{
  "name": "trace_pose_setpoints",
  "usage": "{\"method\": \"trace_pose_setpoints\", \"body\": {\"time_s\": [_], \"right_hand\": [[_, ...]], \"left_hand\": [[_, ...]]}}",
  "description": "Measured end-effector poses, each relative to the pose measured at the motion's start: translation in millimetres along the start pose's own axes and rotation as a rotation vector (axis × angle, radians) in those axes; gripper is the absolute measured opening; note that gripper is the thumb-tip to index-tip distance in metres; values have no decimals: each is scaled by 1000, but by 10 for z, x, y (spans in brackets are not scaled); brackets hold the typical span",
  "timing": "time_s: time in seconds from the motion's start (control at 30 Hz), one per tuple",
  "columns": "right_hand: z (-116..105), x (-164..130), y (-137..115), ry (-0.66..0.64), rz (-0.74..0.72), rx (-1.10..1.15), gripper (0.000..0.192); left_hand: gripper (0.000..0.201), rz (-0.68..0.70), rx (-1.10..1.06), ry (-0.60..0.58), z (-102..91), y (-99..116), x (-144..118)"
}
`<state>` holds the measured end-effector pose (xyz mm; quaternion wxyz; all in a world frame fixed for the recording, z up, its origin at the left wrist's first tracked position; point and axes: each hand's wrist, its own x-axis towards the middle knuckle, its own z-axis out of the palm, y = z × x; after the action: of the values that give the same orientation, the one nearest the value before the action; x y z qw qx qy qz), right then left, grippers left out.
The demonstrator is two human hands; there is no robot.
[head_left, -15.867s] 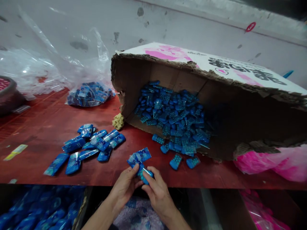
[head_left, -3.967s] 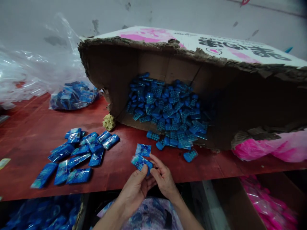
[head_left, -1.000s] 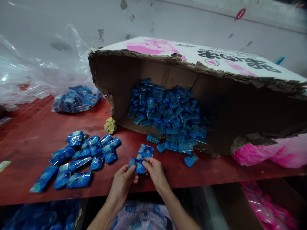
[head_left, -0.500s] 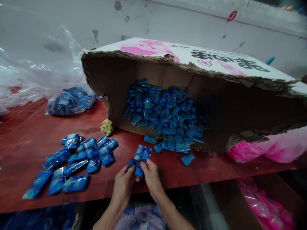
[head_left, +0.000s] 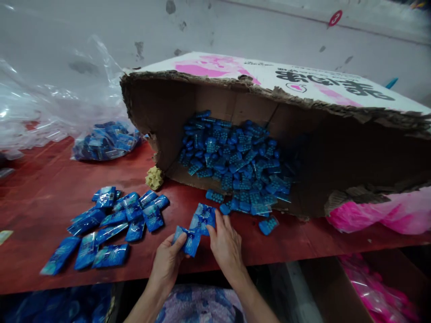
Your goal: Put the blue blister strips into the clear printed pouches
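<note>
My left hand pinches a filled blue packet at the front edge of the red table. My right hand reaches forward, its fingertips touching a small stack of flat blue sachets on the table. Just beyond lie loose blue bead trays spilling from a big torn cardboard box tipped on its side. To the left, a pile of finished blue packets is spread on the table.
A clear plastic bag of blue packets and crumpled clear plastic sit at the back left. A yellow scrap lies by the box corner. Pink plastic bags sit under the box's right side and below the table.
My hands have parted: the left keeps the filled packet and has shifted left, while the right has let go and moved forward onto the sachet stack.
</note>
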<state>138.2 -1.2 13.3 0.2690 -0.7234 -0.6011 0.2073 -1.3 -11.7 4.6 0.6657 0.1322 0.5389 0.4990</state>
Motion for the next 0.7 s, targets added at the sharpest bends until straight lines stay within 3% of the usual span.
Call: {"method": "trace_pose_setpoints", "body": {"time_s": [0.1,0.2,0.27,0.43,0.6,0.7], "right_hand": [[-40,-71,3,17,6,171,37],[27,-93,8,-195,70,474,23],[87,-95,-4,-260,118,550,20],[131,-119,-70,-153,76,474,29],[-13,-54,-55,-182,1,459,30],[-124,117,14,-115,-118,255,21]], "left_hand": [[26,27,8,-8,64,-41,27],[27,27,-3,-35,141,-113,54],[26,29,-11,-47,191,-154,71],[26,53,1,-6,276,-160,91],[30,-69,40,-198,245,-52,66],[29,-95,44,-203,189,-7,56]]}}
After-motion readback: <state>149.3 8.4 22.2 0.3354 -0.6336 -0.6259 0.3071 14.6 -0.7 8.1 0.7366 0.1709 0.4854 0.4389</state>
